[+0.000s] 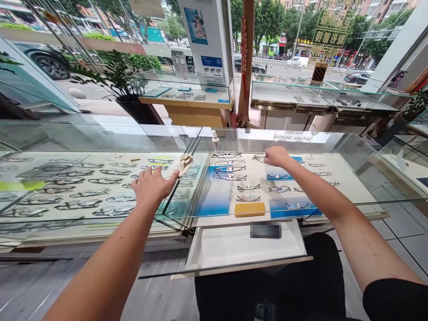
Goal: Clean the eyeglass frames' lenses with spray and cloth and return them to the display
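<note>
My left hand (152, 183) is spread above the glass counter on the left, its fingers apart. A crumpled cream cloth (183, 165) lies by its thumb; I cannot tell whether the two touch. At the back of the right-hand display, my right hand (277, 156) is closed, fingers curled down, on a pair of eyeglasses (258, 158) whose frame sticks out to its left. Several other eyeglasses (229, 169) lie in rows around it, some on blue cards (214, 196). A white spray bottle (216, 141) stands behind them.
A drawer (220, 254) is pulled out below the counter, close to my body, with a blurred dark item (265, 230) in it. A yellow case (249, 209) lies at the display's front. Glass edges (174, 196) run between the sections. A potted plant (123, 84) stands behind.
</note>
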